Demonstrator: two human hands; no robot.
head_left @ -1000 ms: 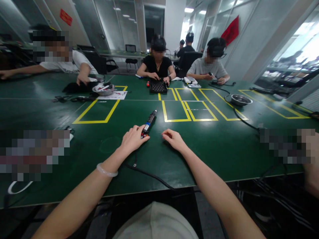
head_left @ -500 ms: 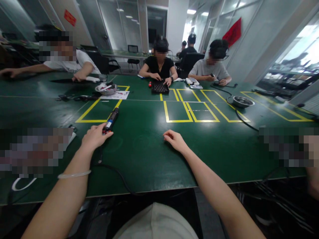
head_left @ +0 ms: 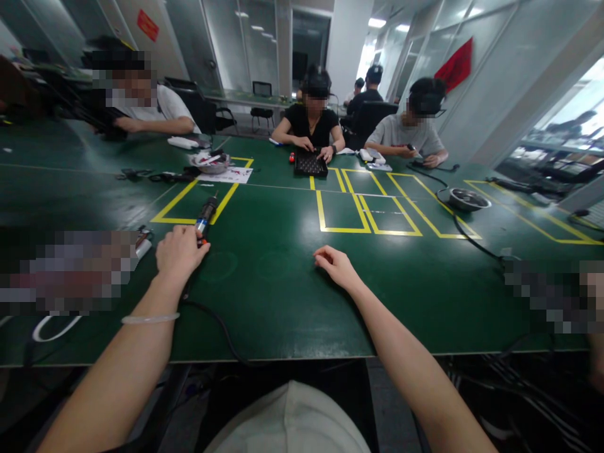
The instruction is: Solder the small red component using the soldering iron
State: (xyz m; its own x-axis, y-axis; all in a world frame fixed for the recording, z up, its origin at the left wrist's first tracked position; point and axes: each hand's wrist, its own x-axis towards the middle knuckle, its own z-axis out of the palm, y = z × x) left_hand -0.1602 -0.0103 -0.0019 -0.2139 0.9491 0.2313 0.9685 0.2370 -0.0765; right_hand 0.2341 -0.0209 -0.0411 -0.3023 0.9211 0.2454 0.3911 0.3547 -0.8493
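Observation:
My left hand (head_left: 179, 253) is closed around the rear end of an electric screwdriver (head_left: 206, 215), which has a black front, a blue and silver band and a touch of orange. Its thin bit points away from me, over a yellow-taped rectangle (head_left: 172, 220). A black cord (head_left: 212, 309) runs on the table behind that hand and over the near edge. My right hand (head_left: 336, 265) rests on the green table (head_left: 278, 308), fingers curled in, with nothing visible in them. Some of its fingers are hidden from view.
A bowl of small parts (head_left: 210, 162) and a printed sheet (head_left: 240, 175) lie beyond the left hand. Farther right stands a metal bowl (head_left: 468, 199) near a black cable. Across the table, a person works over a black tray (head_left: 310, 165); other people sit on either side.
The view has shifted a little. My left hand has moved the screwdriver slightly forward and left, its bit now showing. The right hand stays put. A person at far left has drawn an arm in.

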